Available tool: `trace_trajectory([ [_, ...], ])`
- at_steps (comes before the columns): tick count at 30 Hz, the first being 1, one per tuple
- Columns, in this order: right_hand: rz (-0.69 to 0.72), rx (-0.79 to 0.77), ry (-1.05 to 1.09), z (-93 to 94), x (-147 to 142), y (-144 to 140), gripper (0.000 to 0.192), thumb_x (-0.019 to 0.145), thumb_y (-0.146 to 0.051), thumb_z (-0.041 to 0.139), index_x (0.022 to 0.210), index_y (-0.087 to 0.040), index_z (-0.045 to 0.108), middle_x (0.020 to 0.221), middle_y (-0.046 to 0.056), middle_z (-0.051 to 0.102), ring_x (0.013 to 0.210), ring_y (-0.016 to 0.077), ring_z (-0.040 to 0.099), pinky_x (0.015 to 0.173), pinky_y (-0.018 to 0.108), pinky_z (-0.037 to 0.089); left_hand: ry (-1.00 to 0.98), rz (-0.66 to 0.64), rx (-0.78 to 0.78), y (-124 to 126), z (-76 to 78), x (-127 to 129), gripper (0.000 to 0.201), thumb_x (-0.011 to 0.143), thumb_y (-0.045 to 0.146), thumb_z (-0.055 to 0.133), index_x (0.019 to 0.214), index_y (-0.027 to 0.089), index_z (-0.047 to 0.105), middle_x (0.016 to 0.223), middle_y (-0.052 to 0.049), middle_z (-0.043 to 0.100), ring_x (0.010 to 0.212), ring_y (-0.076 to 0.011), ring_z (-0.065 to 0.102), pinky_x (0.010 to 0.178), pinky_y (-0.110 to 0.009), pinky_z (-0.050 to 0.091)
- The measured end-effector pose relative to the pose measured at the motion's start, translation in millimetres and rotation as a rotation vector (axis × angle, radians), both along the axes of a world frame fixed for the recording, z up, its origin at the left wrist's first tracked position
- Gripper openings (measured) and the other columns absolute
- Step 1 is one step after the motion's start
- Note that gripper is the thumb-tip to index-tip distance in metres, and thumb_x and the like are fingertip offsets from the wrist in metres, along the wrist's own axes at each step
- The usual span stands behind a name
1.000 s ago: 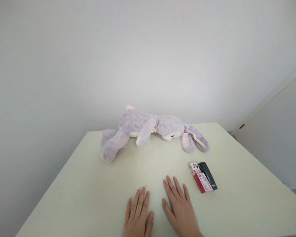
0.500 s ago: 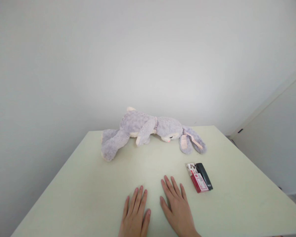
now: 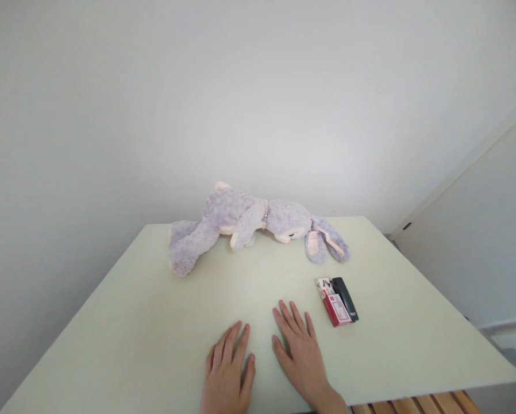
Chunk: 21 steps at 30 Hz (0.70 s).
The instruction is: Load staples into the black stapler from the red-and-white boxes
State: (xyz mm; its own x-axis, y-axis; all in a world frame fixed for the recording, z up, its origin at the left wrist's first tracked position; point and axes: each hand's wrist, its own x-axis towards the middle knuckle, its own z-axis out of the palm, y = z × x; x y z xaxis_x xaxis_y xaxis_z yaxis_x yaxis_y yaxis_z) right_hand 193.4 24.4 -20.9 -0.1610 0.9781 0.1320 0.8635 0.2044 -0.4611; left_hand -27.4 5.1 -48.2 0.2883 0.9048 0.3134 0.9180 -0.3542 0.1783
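Both hands, left hand [image 3: 227, 368] and right hand [image 3: 299, 351], rest flat on the counter [image 3: 111, 328], fingers spread, holding nothing; stapler box [image 3: 336, 300] just right of them.

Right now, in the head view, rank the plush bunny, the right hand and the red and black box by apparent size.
1. plush bunny, largest though farthest.
2. right hand; nearness to the camera inflates it.
3. red and black box, smallest.

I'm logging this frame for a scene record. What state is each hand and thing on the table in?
left hand: flat on the table, palm down, holding nothing
right hand: flat on the table, palm down, holding nothing
plush rabbit: lying on its side at the far edge
red and black pack: lying flat, apart from the right hand
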Motion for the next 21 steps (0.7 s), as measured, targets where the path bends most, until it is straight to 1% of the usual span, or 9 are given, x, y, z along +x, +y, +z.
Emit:
trace_trajectory([
  [1, 0.024, -0.021, 0.086, 3.6, 4, -1, 0.053, 0.102, -0.035, 0.049, 0.155, -0.035, 0.045, 0.164, 0.004, 0.040, 0.154, 0.0298, 0.031, 0.124, 0.064, 0.023, -0.051, 0.000, -0.053, -1, 3.1, 7, 0.057, 0.099, 0.028, 0.050, 0.155, 0.035, 0.044, 0.151, -0.003, 0.055, 0.137, -0.0259, 0.051, 0.107, -0.043, 0.045],
  [3, 0.045, -0.068, 0.319, 13.6, 21, -1, 0.044, 0.102, -0.039, 0.049, 0.144, -0.031, 0.060, 0.154, 0.008, 0.054, 0.145, 0.0292, 0.047, 0.118, 0.058, 0.038, -0.159, -0.058, -0.177, -2, 11.2, 26, 0.051, 0.098, 0.027, 0.050, 0.148, 0.036, 0.052, 0.139, -0.004, 0.063, 0.126, -0.0252, 0.057, 0.099, -0.041, 0.049],
  [6, -0.125, -0.049, 0.603, 29.7, 68, 2, 0.040, 0.101, -0.049, 0.051, 0.126, -0.027, 0.073, 0.136, 0.011, 0.068, 0.122, 0.0278, 0.065, 0.094, 0.041, 0.059, -0.322, -0.184, -0.329, 3, 26.0, 65, 0.048, 0.095, 0.032, 0.056, 0.143, 0.032, 0.056, 0.125, -0.006, 0.067, 0.115, -0.0260, 0.061, 0.098, -0.041, 0.049],
  [8, -0.334, 0.046, 0.635, 35.9, 109, 10, 0.044, 0.095, -0.056, 0.056, 0.118, -0.023, 0.075, 0.124, 0.012, 0.073, 0.106, 0.0270, 0.070, 0.084, 0.037, 0.059, -0.419, -0.226, -0.389, 13, 36.0, 95, 0.053, 0.091, 0.038, 0.063, 0.143, 0.030, 0.055, 0.121, -0.006, 0.068, 0.114, -0.0268, 0.061, 0.102, -0.043, 0.046],
  [10, -0.526, 0.113, 0.626, 36.7, 148, 22, 0.052, 0.091, -0.060, 0.058, 0.120, -0.020, 0.073, 0.118, 0.014, 0.074, 0.096, 0.0263, 0.070, 0.079, 0.037, 0.058, -0.492, -0.251, -0.451, 29, 45.4, 125, 0.058, 0.091, 0.045, 0.063, 0.146, 0.029, 0.051, 0.120, -0.005, 0.069, 0.114, -0.0258, 0.062, 0.106, -0.042, 0.043],
  [13, -0.591, 0.056, 0.596, 30.9, 183, 42, 0.062, 0.087, -0.066, 0.058, 0.124, -0.017, 0.072, 0.116, 0.015, 0.073, 0.091, 0.0261, 0.068, 0.078, 0.038, 0.056, -0.529, -0.196, -0.567, 59, 57.0, 166, 0.056, 0.101, 0.052, 0.045, 0.150, 0.026, 0.046, 0.119, -0.005, 0.072, 0.109, -0.0239, 0.066, 0.100, -0.038, 0.046],
  [17, -0.478, -0.048, 0.621, 21.5, 174, 54, 0.063, 0.081, -0.070, 0.064, 0.106, -0.015, 0.079, 0.089, 0.009, 0.076, 0.080, 0.0260, 0.067, 0.074, 0.037, 0.054, -0.501, -0.173, -0.589, 89, 65.7, 197, 0.056, 0.107, 0.052, 0.023, 0.142, 0.021, 0.053, 0.123, -0.010, 0.072, 0.110, -0.0249, 0.068, 0.094, -0.036, 0.047],
  [19, -0.414, -0.086, 0.646, 18.4, 153, 51, 0.064, 0.081, -0.071, 0.064, 0.110, -0.016, 0.079, 0.081, 0.006, 0.075, 0.076, 0.0252, 0.065, 0.071, 0.036, 0.053, -0.481, -0.159, -0.587, 93, 67.0, 194, 0.057, 0.107, 0.051, 0.018, 0.135, 0.020, 0.057, 0.122, -0.012, 0.072, 0.110, -0.0259, 0.068, 0.090, -0.035, 0.048],
  [21, -0.334, -0.121, 0.678, 15.7, 127, 46, 0.065, 0.085, -0.070, 0.061, 0.119, -0.017, 0.076, 0.083, 0.004, 0.075, 0.075, 0.0244, 0.064, 0.070, 0.034, 0.052, -0.458, -0.122, -0.582, 91, 66.7, 176, 0.057, 0.107, 0.051, 0.018, 0.133, 0.019, 0.057, 0.120, -0.014, 0.072, 0.106, -0.0268, 0.070, 0.087, -0.035, 0.049],
])
